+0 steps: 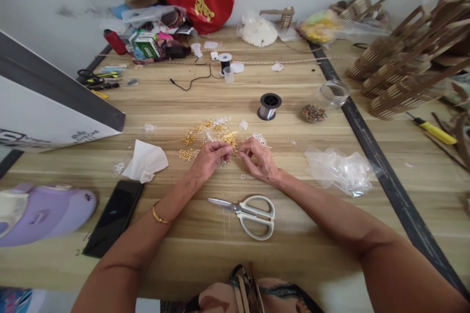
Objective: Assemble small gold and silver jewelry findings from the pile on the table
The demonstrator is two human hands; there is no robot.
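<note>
My left hand (pixel 210 158) and my right hand (pixel 259 157) rest close together on the wooden table (pixel 205 234), fingers curled in a pinch near each other. What they pinch is too small to name. Just beyond the fingertips lies a scatter of small gold and silver jewelry findings (pixel 209 133). A tiny ring (pixel 243 176) lies on the table beside my right hand. White-handled scissors (pixel 246 212) lie shut on the table below both hands. A gold bangle circles my left wrist.
A black phone (pixel 114 216) and a crumpled tissue (pixel 146 161) lie at left, with a purple visor cap (pixel 40 210). A wire spool (pixel 269 106), a tipped jar of beads (pixel 325 102) and a clear plastic bag (pixel 340 170) lie right. Wooden baskets (pixel 396 68) stack far right.
</note>
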